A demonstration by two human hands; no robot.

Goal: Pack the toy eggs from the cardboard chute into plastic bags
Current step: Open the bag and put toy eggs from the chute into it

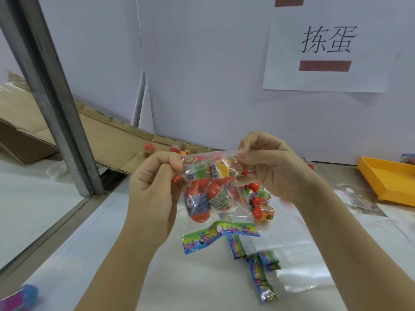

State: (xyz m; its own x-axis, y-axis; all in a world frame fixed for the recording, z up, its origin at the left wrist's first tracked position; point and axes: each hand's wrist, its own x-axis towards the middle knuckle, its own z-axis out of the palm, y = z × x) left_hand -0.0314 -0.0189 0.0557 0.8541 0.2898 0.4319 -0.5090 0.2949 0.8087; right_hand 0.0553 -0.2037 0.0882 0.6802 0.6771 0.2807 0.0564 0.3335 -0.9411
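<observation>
The left hand (155,187) and right hand (269,162) are each pinching a top corner of the bag (208,176). Its mouth is running left to right between them, with eggs (219,196) hanging inside over the table (89,254). The mouth is possibly still unsealed; glare is hiding it.

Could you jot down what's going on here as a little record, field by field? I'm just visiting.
bag: clear, held above the table, red eggs inside
left hand: pinches its top left corner
right hand: pinches its top right corner
loose eggs: on the table behind the bag
chute: cardboard, at left, a few eggs on it
tray: yellow, far right
empty bags: flat on the table, below the hands
</observation>
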